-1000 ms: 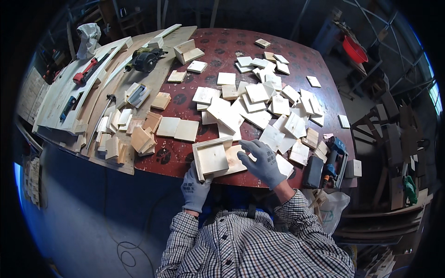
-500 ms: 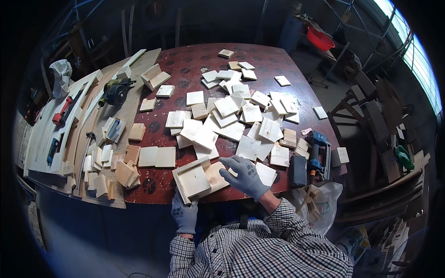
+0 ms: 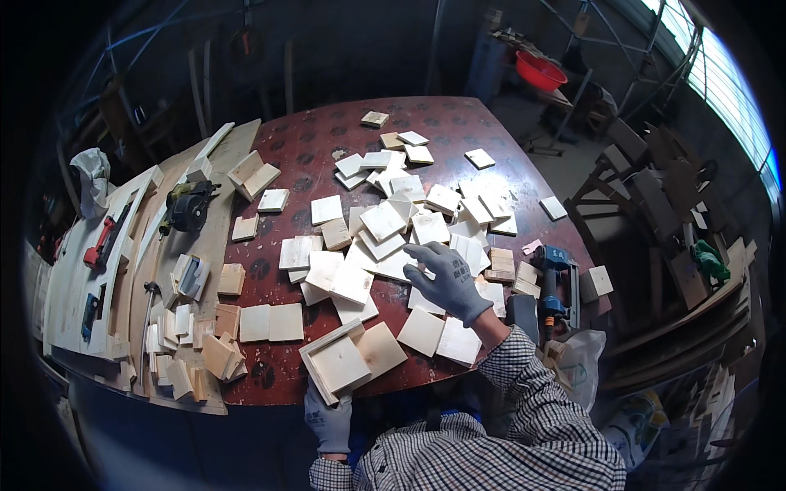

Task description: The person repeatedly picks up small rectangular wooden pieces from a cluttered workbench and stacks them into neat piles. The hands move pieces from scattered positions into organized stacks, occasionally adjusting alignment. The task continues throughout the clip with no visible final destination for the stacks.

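At the desk's (image 3: 274, 360) near edge, the frame (image 3: 337, 364) is being pinched by the left hand (image 3: 329, 421). The right hand (image 3: 449, 280) is being held spread above the boards (image 3: 383, 221); clean picking is probably being best served by gripping one board's edges.

Looks dim overall, fading to black around the rim of the round fisheye field. Glows brightest, with a cold bluish tint, at the translucent wall panel (image 3: 737, 102) in the upper right. Flares into a pale sheen on the far right of the red tabletop (image 3: 528, 182) and bleaches the wood squares (image 3: 353, 283) around the middle (pale enough to lose much of the grain). Drops to blue-black shadow over the floor (image 3: 176, 442) at lower left, and to murk along the back wall (image 3: 352, 57). Bows straight edges toward the margins. Appears reasonably crisp at centre, softer in the dark outskirts.
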Demonstrator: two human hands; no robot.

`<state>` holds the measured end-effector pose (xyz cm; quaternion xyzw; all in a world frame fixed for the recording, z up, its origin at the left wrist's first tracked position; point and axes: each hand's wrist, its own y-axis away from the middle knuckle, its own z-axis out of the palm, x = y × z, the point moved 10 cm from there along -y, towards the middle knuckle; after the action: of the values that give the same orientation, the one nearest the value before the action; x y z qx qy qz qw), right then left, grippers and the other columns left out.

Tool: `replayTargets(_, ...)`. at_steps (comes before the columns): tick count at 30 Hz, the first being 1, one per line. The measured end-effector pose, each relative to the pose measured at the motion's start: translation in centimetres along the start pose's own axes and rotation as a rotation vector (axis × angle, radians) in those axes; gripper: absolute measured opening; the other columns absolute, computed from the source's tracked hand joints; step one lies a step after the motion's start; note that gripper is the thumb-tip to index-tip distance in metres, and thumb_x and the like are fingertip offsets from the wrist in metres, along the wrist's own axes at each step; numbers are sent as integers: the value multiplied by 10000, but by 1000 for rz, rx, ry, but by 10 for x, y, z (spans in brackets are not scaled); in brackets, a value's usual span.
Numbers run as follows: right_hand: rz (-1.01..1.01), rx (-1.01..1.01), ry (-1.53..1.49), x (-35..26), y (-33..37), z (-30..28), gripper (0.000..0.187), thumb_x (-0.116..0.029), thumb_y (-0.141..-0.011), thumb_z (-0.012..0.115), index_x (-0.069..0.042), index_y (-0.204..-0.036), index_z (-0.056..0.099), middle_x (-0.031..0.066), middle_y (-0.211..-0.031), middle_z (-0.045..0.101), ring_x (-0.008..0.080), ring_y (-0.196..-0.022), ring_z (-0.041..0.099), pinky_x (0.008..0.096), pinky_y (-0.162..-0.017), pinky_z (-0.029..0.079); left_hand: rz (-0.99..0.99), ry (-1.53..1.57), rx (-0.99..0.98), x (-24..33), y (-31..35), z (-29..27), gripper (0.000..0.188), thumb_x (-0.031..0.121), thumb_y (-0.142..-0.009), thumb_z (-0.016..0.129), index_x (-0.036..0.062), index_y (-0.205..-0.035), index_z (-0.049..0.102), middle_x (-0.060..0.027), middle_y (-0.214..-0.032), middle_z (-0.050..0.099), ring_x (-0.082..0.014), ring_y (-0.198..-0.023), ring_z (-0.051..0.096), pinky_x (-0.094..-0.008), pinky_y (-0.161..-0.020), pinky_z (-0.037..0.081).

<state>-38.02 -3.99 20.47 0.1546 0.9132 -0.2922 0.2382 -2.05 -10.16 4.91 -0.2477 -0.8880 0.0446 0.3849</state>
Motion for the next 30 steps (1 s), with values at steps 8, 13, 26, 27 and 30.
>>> replayTargets(8, 244, -76, 286, 160, -124, 11, 572, -488, -951, 687, -83, -1355, 681, 221, -1250, 689, 379, -1150, 682, 492, -994, 525, 119, -13, -23, 4, -10, 7, 824, 428, -828, 870, -55, -1406, 536, -236, -1173, 662, -434, -1030, 674, -510, -908, 556)
replayTargets(13, 545, -289, 460, 250, -208, 36, 747, -550, -912, 665, -105, -1507, 585, 230, -1476, 583, 410, -1367, 570, 517, -1137, 458, 98, 65, -51, 0, -7, -2, 683, 376, -841, 876, 7, -1356, 622, -223, -1219, 694, -424, -1109, 681, -499, -959, 559)
replayTargets(26, 774, -266, 484, 358, -283, 106, 905, -513, -837, 765, -183, -1611, 434, 203, -1587, 469, 423, -1464, 480, 534, -1168, 436, -70, 32, -222, -19, 8, 3, 661, 356, -831, 869, 34, -1354, 626, -253, -1281, 639, -481, -1115, 627, -556, -976, 523)
replayTargets(27, 772, -238, 431, 360, -288, 109, 907, -503, -847, 745, -187, -1630, 414, 188, -1619, 442, 425, -1479, 461, 533, -1178, 425, -81, 52, -197, -17, 7, -1, 653, 352, -832, 869, 39, -1354, 631, -252, -1288, 641, -481, -1128, 627, -557, -981, 522)
replayTargets(30, 735, -237, 442, 367, -294, 110, 821, -502, -890, 669, -192, -1617, 448, 174, -1611, 472, 406, -1433, 531, 543, -1167, 423, -99, 97, -153, -12, 4, -6, 637, 342, -833, 868, 48, -1352, 643, -251, -1302, 647, -481, -1154, 628, -558, -992, 518)
